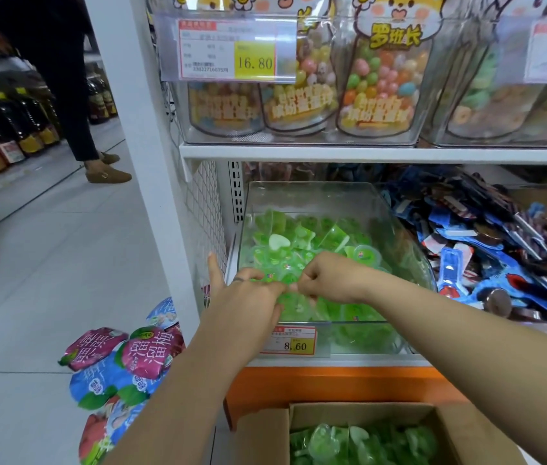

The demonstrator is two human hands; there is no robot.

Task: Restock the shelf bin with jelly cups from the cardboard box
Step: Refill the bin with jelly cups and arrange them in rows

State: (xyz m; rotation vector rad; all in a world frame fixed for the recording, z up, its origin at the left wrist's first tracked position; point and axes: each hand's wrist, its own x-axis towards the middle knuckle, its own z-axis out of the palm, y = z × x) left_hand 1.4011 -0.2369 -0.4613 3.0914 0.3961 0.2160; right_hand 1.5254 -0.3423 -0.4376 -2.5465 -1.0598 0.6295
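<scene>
At the bottom edge, the cardboard box (pixel 265 427) is seen open, with green jelly cups (pixel 359 444) heaped inside. To its left, snack bags (pixel 124 364) are piled on the floor. Just above, at the front lip of the clear shelf bin (pixel 315 196), the hands are seen close together. The left hand (pixel 248 297) is curled, its thumb stuck out. The right hand (pixel 332 280) is closed in a pinch, and the held cups (pixel 283 280) are gripped between them. An 8.60 price tag (pixel 293 340) is fixed to the bin front. Further in, the bin is part-filled with more green cups (pixel 299 239). Blue packets (pixel 487 263) are heaped alongside. Higher up, candy jars (pixel 379 78) are lined along the shelf above.
</scene>
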